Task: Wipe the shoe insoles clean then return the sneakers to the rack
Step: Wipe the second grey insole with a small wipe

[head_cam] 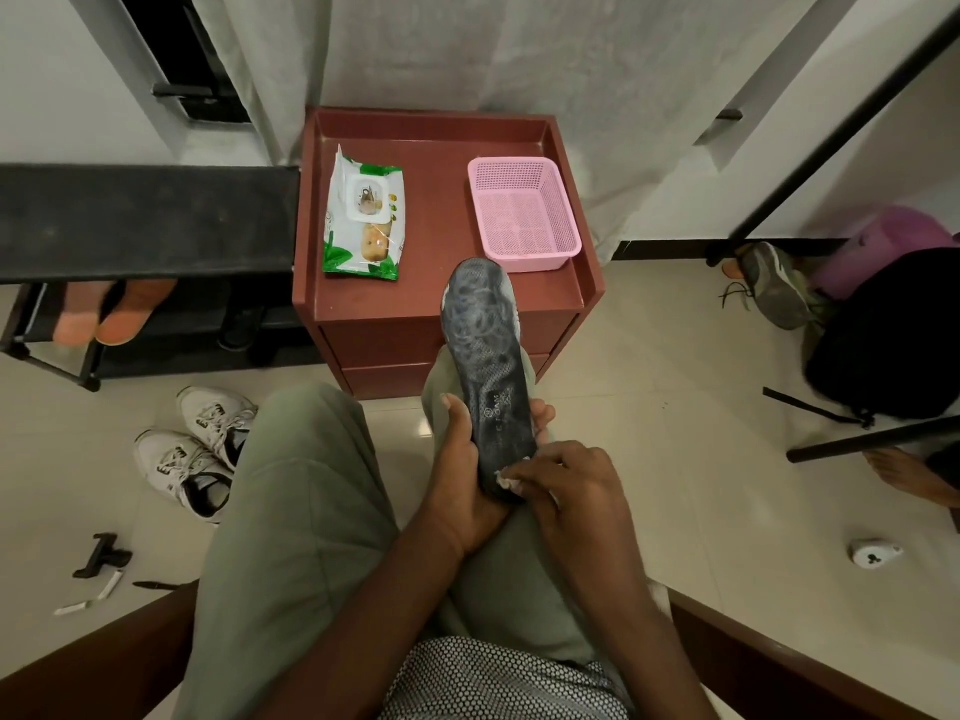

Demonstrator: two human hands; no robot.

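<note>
We note the left hand (457, 475) gripping a dark insole (488, 366) by its heel end, above the lap. The right hand (566, 485) pinches a white wipe (506, 478) against that heel. 2 white sneakers (197, 449) lie on the floor, left, near the shoe rack (145, 226).

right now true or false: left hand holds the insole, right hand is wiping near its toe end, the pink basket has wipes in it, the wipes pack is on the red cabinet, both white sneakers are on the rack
1. The left hand holds the insole: true.
2. The right hand wipes near the toe end: false, it presses a wipe at the heel end.
3. The pink basket has wipes in it: false, it looks empty.
4. The wipes pack lies on the red cabinet: true.
5. Both white sneakers are on the rack: false, they sit on the floor.
</note>
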